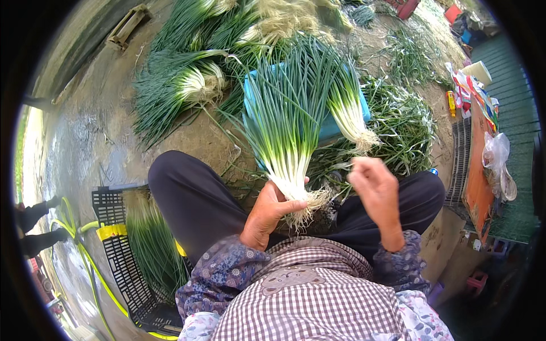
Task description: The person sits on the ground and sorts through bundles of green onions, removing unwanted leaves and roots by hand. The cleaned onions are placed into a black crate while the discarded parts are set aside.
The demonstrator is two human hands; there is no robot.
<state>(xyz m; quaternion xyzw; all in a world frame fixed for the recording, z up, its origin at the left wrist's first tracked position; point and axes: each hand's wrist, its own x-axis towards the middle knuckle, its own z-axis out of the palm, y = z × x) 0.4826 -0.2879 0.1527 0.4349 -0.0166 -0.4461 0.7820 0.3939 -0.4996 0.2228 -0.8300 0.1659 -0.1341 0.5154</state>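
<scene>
My left hand (271, 211) grips a bunch of green onions (286, 140) by the white ends, just above the roots. The roots point toward my body and the long green leaves fan out away from me, over a blue plastic container (251, 100). To the right of the roots, my right hand (372, 183) is raised and blurred, its fingers curled; whether something thin is between them I cannot tell. A smaller bunch of green onions (347, 104) lies on the container's right side, its roots just beyond my right hand.
Green onion heaps (194, 85) lie ahead and left, leaf trimmings (399, 123) ahead and right. A black crate (117, 251) with green onions stands by my left knee, near a yellow-green hose (96, 273). An orange board (477, 179) stands at right. Someone's dark-clad legs (40, 228) show far left.
</scene>
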